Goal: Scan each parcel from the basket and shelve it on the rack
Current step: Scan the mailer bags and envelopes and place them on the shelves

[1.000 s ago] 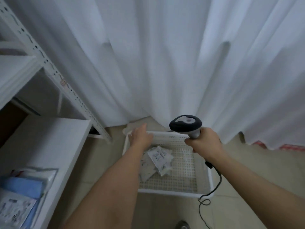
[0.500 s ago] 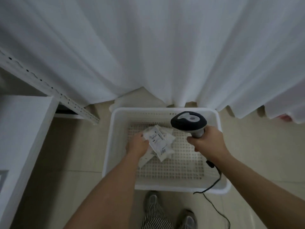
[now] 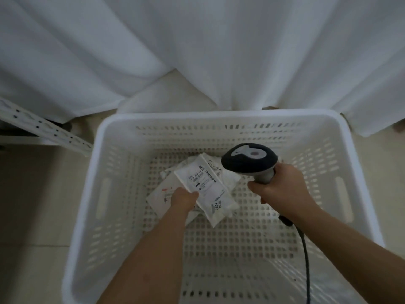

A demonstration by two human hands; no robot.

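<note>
Parcel (image 3: 205,189) sits in basket (image 3: 96,148), atop other parcels (image 3: 162,197), label up so scanner (image 3: 248,159) can read it. Left hand (image 3: 184,199) pinches its near-left edge; right hand (image 3: 282,191) grips scanner handle, head just beside label. Long axis runs far-left to near-right.

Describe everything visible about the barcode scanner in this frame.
The barcode scanner is a handheld gun type with a dark rounded head, a light grey patch on top and a grey handle. The right hand grips the handle, holding it above the white basket, its head beside the labelled parcel that the left hand holds. A dark cable trails from below the hand toward the lower edge.
</note>
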